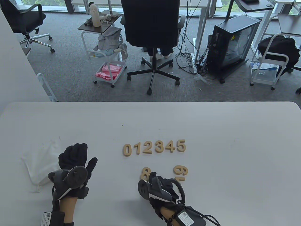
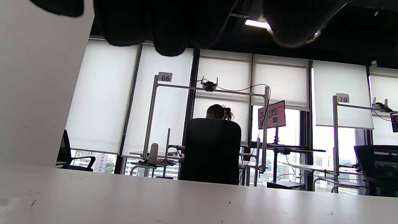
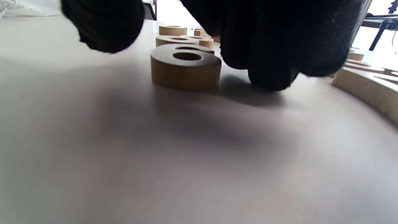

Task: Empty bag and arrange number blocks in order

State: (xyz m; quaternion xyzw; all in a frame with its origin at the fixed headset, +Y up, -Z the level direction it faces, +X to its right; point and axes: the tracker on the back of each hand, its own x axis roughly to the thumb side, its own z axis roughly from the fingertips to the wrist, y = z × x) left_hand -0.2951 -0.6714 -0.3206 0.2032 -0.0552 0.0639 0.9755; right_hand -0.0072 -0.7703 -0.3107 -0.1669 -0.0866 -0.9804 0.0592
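Note:
Wooden number blocks 0 to 5 (image 1: 154, 147) lie in a row at the table's middle. Nearer me lie an 8 block (image 1: 145, 173), a block that reads 6 or 9 (image 1: 181, 170), and another block (image 1: 181, 180) partly hidden by my right hand. My right hand (image 1: 154, 177) is low over the table just behind the 8. In the right wrist view the 8 (image 3: 186, 67) lies between the thumb (image 3: 104, 28) and the fingers (image 3: 269, 56), which are apart from it. My left hand (image 1: 76, 155) rests flat and empty beside the white bag (image 1: 41, 160).
The bag lies limp at the table's left. An office chair (image 1: 152, 35), a small cart (image 1: 108, 58) and a computer case (image 1: 232, 44) stand on the floor beyond the far table edge (image 1: 150, 102).

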